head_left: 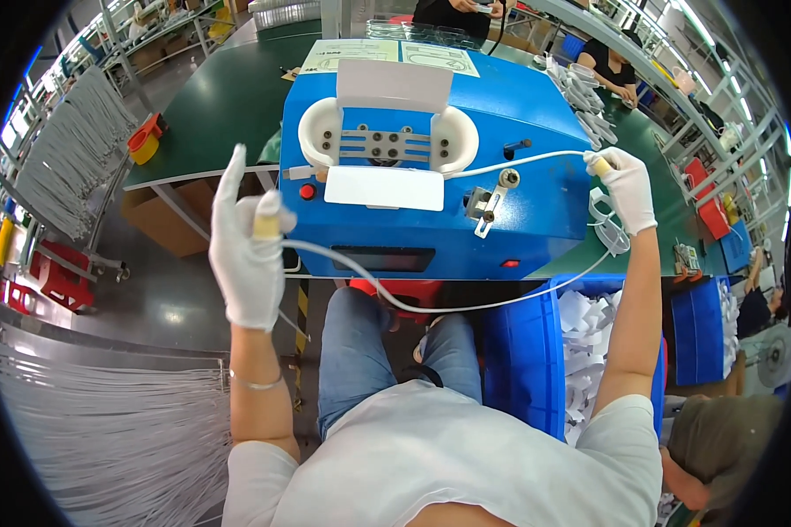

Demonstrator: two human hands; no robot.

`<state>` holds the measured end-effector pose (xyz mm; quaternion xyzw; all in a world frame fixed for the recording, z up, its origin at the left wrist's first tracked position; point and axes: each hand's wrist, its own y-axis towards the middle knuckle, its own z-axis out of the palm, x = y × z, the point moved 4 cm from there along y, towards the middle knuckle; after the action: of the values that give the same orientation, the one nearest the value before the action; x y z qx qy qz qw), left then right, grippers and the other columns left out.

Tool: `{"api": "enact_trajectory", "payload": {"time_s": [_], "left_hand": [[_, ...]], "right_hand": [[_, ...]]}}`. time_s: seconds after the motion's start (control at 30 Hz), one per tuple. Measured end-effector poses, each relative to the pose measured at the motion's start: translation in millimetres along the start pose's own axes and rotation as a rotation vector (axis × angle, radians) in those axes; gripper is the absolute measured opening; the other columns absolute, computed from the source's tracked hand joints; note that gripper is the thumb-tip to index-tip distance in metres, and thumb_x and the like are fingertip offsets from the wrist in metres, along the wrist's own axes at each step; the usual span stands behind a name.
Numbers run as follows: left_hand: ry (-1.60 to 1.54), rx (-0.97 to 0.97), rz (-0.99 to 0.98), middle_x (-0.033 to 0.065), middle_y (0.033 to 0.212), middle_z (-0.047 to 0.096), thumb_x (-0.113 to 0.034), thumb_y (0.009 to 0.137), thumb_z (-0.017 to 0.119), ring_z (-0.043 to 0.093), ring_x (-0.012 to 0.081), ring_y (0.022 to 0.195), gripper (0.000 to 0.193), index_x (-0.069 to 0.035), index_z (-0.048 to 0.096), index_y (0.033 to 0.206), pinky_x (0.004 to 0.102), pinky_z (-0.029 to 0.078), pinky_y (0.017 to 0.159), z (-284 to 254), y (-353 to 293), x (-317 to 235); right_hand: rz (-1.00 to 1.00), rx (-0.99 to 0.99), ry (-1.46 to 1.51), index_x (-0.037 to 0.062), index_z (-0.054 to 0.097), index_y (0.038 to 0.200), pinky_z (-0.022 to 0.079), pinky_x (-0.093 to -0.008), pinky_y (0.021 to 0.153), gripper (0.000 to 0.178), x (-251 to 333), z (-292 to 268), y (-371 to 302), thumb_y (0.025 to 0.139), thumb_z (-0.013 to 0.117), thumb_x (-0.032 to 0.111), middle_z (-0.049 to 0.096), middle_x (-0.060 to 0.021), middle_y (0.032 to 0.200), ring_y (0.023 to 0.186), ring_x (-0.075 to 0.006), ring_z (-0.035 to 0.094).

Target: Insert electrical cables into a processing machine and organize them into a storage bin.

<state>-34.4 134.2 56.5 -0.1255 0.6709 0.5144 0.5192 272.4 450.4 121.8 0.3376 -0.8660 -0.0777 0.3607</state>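
Observation:
My left hand (250, 250), in a white glove with a yellowish fingertip cover, is raised left of a blue machine (536, 202). Its fingers point up, apart, and the thumb is slightly blurred. Beside this hand a white cable (395, 303) starts a long sag towards the right; whether it touches the palm is hidden. Also gloved, my right hand (626, 184) pinches a white cable stretch that runs back to the machine's front plate. On the machine are two white curved guides (459, 140), a slotted metal plate (387, 142) and a white flap (385, 187). A white plug (298, 173) lies by the left guide.
A blue bin (523, 360) of white pieces stands right of my legs. White moulded parts (580, 97) pile up on the green table (202, 97). A yellow-and-red tape dispenser (145, 140) sits at left. Cable bundles (123, 430) hang lower left. Other people work beyond.

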Motion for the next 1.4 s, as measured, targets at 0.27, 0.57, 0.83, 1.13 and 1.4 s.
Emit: {"api": "enact_trajectory", "payload": {"time_s": [0.27,0.57,0.83,1.13,1.4], "left_hand": [[0.076,0.017,-0.232,-0.0010,0.060,0.052,-0.025,0.094,0.055,0.047,0.0040,0.054,0.049,0.008,0.046,0.129,0.0173,0.039,0.051,-39,-31,-13],[-0.142,0.491,-0.564,0.0011,0.075,0.061,0.000,0.083,0.061,0.054,0.0040,0.064,0.047,0.001,0.050,0.129,0.0165,0.042,0.060,5,-68,4],[-0.309,0.841,-0.976,0.0066,0.084,0.062,-0.012,0.090,0.057,0.046,0.0048,0.053,0.039,-0.001,0.051,0.127,0.0184,0.039,0.048,62,-130,38],[-0.424,0.977,-0.935,0.0110,0.102,0.063,-0.015,0.091,0.059,0.060,0.0136,0.090,0.045,0.004,0.046,0.129,0.0282,0.049,0.086,86,-187,89],[0.164,1.083,-0.722,0.0125,0.096,0.067,-0.010,0.084,0.063,0.064,0.0192,0.088,0.039,-0.007,0.057,0.122,0.0289,0.048,0.082,65,-192,116]], "right_hand": [[0.038,-0.142,0.127,0.0023,0.064,0.080,0.032,-0.0190,0.059,0.022,7,-18,-31,0.090,0.061,0.022,0.057,0.0034,0.072,0.065,-0.0031,0.042],[0.055,-0.075,0.205,0.0025,0.061,0.079,0.033,-0.0185,0.059,0.020,12,-21,-64,0.090,0.061,0.019,0.055,0.0035,0.071,0.066,-0.0025,0.043],[0.058,-0.035,0.274,0.0021,0.062,0.076,0.026,-0.0169,0.047,0.023,20,-7,-71,0.089,0.063,0.021,0.052,0.0032,0.064,0.052,-0.0003,0.036],[0.334,0.222,0.565,0.0004,0.060,0.073,0.030,-0.0175,0.036,0.028,62,35,-77,0.085,0.065,0.026,0.058,-0.0027,0.060,0.036,-0.0073,0.047],[0.314,0.193,0.678,-0.0006,0.060,0.075,0.037,-0.0183,0.035,0.030,59,39,-84,0.087,0.064,0.027,0.054,-0.0020,0.057,0.037,-0.0066,0.046]]}}
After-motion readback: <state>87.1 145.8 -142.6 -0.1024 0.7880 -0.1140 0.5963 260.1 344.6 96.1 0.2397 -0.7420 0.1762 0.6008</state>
